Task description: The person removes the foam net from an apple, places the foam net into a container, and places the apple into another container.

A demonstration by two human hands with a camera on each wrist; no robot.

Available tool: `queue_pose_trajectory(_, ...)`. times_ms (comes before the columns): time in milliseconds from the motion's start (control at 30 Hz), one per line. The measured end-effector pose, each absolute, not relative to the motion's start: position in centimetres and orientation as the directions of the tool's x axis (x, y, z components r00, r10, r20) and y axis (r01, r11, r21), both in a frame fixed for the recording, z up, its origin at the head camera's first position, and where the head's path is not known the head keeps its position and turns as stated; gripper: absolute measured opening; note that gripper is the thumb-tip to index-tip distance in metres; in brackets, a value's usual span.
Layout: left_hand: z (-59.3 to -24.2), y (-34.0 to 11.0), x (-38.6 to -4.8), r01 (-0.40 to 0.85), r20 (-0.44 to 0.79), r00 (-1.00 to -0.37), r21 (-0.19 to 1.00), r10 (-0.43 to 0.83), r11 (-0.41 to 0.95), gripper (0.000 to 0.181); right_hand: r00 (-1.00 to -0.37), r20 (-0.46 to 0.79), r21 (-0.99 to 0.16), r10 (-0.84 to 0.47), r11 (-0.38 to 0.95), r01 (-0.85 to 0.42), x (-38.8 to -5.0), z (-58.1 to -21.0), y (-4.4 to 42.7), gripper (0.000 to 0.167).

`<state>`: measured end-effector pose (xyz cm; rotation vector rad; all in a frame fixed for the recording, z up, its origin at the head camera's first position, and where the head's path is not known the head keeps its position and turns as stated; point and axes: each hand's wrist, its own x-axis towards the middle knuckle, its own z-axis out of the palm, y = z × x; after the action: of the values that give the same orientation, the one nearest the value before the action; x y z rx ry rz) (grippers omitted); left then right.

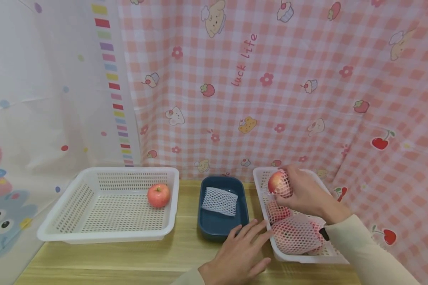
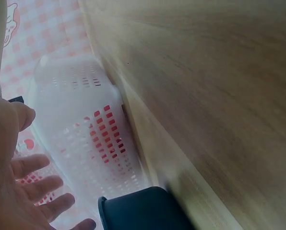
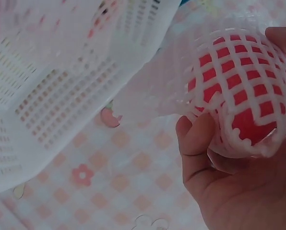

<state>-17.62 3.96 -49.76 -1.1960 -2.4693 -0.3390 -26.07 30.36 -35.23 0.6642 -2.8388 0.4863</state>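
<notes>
Red and round, an apple (image 1: pixel 275 184) partly sleeved in white foam netting (image 1: pixel 287 192) is grasped by the right hand (image 1: pixel 300 190), its grip curled around the fruit over the far end of a white perforated plastic basket (image 1: pixel 306 259). That forearm, in a cream sleeve (image 1: pixel 369 245), slants across the basket and hides part of the net-wrapped red apples (image 1: pixel 296 237) inside. The left hand (image 1: pixel 240 253) is palm down, its grip released, fingers spread near a dark blue rectangular tray (image 1: pixel 214 225); whether they touch either rim is unclear. The left wrist view cuts the tray off.
</notes>
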Motion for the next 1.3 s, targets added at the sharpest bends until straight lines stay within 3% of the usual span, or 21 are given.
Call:
queue_pose_trajectory(333, -48.8, 2.4, -16.9, 0.775, 0.474, -0.572, 0.044, 0.669, 0.631, 0.056, -0.877, 0.23, -0.314, -0.421, 0.821, -0.477, -24.6, -35.8, 28.6, 0.086)
queue_pose_trajectory(533, -48.7, 0.9, -16.6, 0.769, 0.474, -0.599, 0.116, 0.645, 0.629, 0.053, -0.854, 0.261, -0.302, -0.45, 0.802, -0.515, -23.5, -36.0, 27.4, 0.084)
queue_pose_trajectory(700, -49.0, -0.4, -16.4, 0.761, 0.512, -0.593, 0.106, 0.621, 0.64, 0.053, -0.863, 0.236, -0.295, -0.446, 0.813, -0.501, -22.3, -36.5, 26.4, 0.086)
queue_pose_trajectory(967, -49.5, -2.5, -15.9, 0.737, 0.522, -0.613, 0.106, 0.594, 0.668, 0.052, -0.828, 0.25, -0.272, -0.502, 0.784, -0.557, -20.6, -37.5, 24.7, 0.084)
queue_pose_trajectory(1300, -50.2, -5.3, -15.5, 0.731, 0.592, -0.577, 0.067, 0.563, 0.679, 0.051, -0.819, 0.2, -0.246, -0.538, 0.782, -0.573, -18.2, -38.3, 22.4, 0.086)
